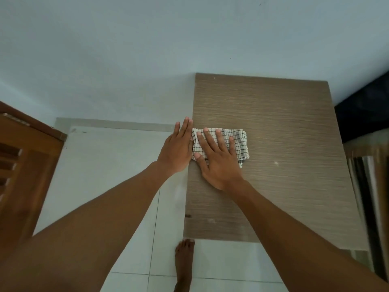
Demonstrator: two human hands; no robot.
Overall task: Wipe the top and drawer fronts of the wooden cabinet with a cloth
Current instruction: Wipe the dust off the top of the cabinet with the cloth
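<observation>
Right hand [219,163] presses flat, fingers spread, on a folded checked cloth [237,144] atop the wooden cabinet [284,127]. Left hand [176,150], fingers straight and released, rests beside the cloth's edge.

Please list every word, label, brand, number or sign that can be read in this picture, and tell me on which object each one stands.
None: no readable text shows anywhere.
Checked cloth: only a woven grid pattern, no label in view.
Wooden cabinet top: only wood grain and a few pale specks.
Wall, floor tiles and wooden door: no writing or sign.
</observation>
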